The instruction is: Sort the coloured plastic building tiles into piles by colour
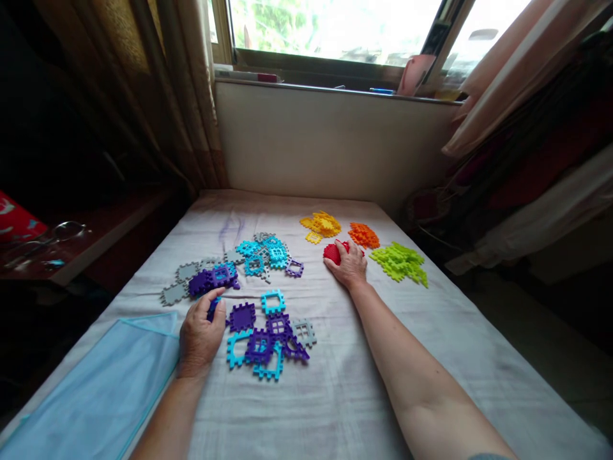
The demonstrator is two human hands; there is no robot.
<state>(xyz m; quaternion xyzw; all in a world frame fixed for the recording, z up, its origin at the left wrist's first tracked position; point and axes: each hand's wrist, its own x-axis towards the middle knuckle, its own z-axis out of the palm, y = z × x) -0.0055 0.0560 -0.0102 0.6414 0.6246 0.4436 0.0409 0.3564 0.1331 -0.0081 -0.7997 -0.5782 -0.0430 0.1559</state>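
My left hand (202,329) is closed around a dark purple piece (213,309), just below a stack of purple pieces (202,282). My right hand (349,263) rests on the red pile (331,253) with its fingers apart. Behind it lie a yellow pile (322,223) and an orange pile (364,235); a lime green pile (400,262) is to its right. Gray pieces (175,294) and turquoise pieces (278,253) lie mixed beyond my left hand. Between my arms is a loose group of purple, turquoise and gray pieces (242,317).
A light sheet (383,396) covers the table. Light blue folded cloth (105,383) lies at the left, under my left forearm's side. A pink cup (416,74) stands on the window sill. Curtains (172,89) hang at the left, and scissors (69,229) lie on a side surface.
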